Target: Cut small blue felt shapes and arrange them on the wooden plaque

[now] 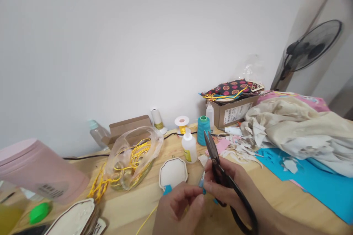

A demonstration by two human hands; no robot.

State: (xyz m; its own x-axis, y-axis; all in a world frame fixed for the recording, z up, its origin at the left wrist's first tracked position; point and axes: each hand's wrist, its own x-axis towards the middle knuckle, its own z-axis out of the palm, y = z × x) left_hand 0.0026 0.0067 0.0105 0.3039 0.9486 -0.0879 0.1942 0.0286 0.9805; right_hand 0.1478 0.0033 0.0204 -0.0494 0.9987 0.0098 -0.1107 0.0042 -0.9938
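Right grip (237, 183), as I see it through the head view: holding one pair of black scissors (215, 158), blades pointing up and away. Left grip (180, 209): thumb and forefinger drawn close at one small blue piece (204, 191), located between the two hands; I cannot tell whose fingertips pinch it. Worktop (124, 207), wooden, nearby items: one cream scalloped panel (173, 172), just beyond the left grip; one white squeeze bottle (189, 149), upright, behind it to the right; one teal thread cone (202, 130), upright, beyond the scissors; one blue sheet (317, 183), far right, scraps on top
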